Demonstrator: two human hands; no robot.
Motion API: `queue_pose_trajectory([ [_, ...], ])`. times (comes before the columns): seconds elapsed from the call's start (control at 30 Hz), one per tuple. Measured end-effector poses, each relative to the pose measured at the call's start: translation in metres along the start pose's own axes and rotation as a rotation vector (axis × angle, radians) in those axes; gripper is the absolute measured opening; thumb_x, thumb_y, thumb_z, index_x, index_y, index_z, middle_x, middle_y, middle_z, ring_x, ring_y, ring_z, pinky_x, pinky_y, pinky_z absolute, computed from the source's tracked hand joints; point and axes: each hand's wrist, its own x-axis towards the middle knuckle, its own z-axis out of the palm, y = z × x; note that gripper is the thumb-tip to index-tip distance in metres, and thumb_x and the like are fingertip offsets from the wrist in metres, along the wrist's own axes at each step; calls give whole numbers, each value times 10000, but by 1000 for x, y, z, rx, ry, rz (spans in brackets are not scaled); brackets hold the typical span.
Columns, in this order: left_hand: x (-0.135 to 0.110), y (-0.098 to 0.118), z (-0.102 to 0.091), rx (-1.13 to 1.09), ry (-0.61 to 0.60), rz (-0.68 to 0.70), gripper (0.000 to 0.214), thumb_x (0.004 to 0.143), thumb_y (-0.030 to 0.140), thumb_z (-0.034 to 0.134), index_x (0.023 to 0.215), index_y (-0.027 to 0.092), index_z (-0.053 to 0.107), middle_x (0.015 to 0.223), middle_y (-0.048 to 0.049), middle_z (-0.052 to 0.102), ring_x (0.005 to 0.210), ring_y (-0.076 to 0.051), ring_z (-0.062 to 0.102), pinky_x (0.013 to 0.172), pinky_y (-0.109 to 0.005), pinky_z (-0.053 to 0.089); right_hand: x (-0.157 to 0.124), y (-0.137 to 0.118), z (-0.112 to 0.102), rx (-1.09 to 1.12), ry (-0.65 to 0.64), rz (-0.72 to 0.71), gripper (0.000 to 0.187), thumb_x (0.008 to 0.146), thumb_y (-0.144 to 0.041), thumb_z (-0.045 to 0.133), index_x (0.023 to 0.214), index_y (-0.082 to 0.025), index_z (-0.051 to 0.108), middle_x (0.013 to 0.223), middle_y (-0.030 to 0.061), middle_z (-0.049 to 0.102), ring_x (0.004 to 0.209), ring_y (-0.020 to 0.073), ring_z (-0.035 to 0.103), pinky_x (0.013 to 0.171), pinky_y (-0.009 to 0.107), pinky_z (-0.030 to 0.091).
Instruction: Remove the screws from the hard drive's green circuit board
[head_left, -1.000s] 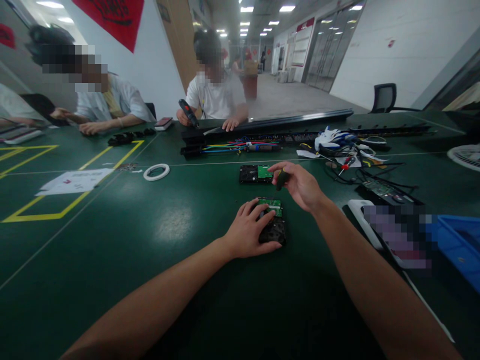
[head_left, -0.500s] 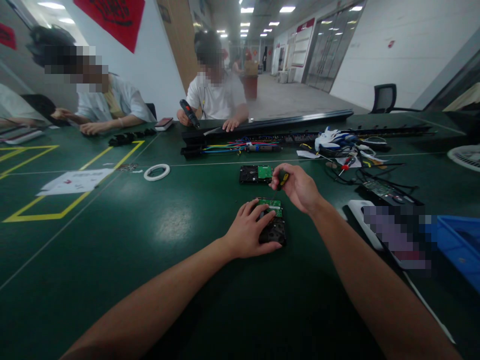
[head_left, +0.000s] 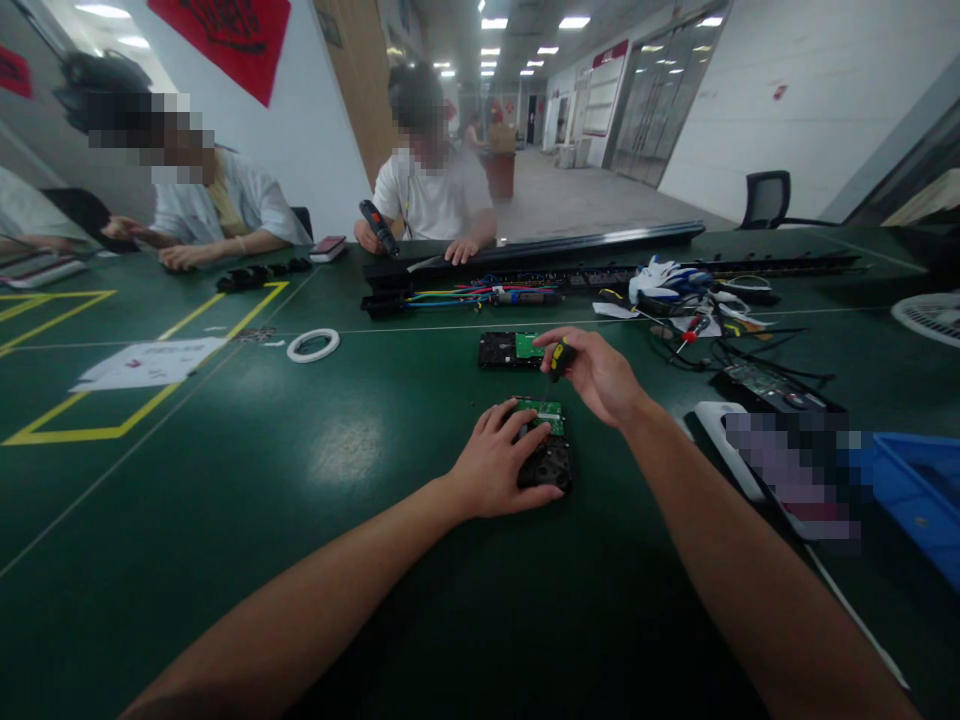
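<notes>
A black hard drive [head_left: 551,450] with a green circuit board lies on the green table [head_left: 225,520] in front of me. My left hand [head_left: 499,460] rests flat on it, fingers spread over its left side. My right hand [head_left: 596,375] hovers just above the drive's far end, closed round a small screwdriver [head_left: 559,360] with a yellow and black handle that points down at the circuit board. A second hard drive [head_left: 514,348] lies a little farther back.
Coloured wires [head_left: 480,293], tools and cables [head_left: 697,300] lie across the table's far side. A tape ring [head_left: 313,344] and papers [head_left: 146,362] are at the left. A blue bin [head_left: 919,490] stands at the right. Two people sit opposite; one holds a power screwdriver [head_left: 379,228].
My right hand has turned the screwdriver slightly, its fingers shifting on the handle. My left hand has stayed on the drive.
</notes>
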Motion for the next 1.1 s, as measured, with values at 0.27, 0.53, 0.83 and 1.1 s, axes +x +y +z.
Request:
queue_pose_trajectory([
  [0.27, 0, 0, 0, 12, -10, 0, 940, 865, 862, 590, 1585, 268, 481, 1574, -142, 499, 1544, -456, 308, 1246, -672, 301, -1, 0, 2, -18, -10, -20, 195, 888, -363, 627, 875, -217, 756, 873, 28, 680, 840, 178, 619, 827, 344, 481],
  [0.53, 0, -1, -1, 21, -12, 12, 947, 870, 860, 585, 1579, 239, 491, 1580, -147, 496, 1541, -452, 306, 1253, -666, 296, -2, 1, 3, 60, -60, 17, 187, 925, -366, 569, 839, -231, 665, 764, 19, 681, 764, 196, 660, 876, 406, 509],
  [0.83, 0, 0, 0, 18, -8, 7, 948, 859, 853, 608, 1574, 241, 495, 1573, -148, 500, 1534, -460, 316, 1251, -677, 292, -1, 0, 0, 36, -80, 39, 384, 974, -399, 466, 922, -184, 780, 788, 52, 651, 792, 199, 596, 820, 372, 466],
  [1.1, 1, 0, -1, 24, -8, 9, 939, 867, 850, 601, 1569, 235, 503, 1574, -149, 502, 1539, -453, 310, 1254, -671, 290, 2, 5, 2, 35, 57, 27, 317, 961, -430, 572, 1061, -209, 778, 849, 22, 655, 821, 179, 602, 816, 348, 468],
])
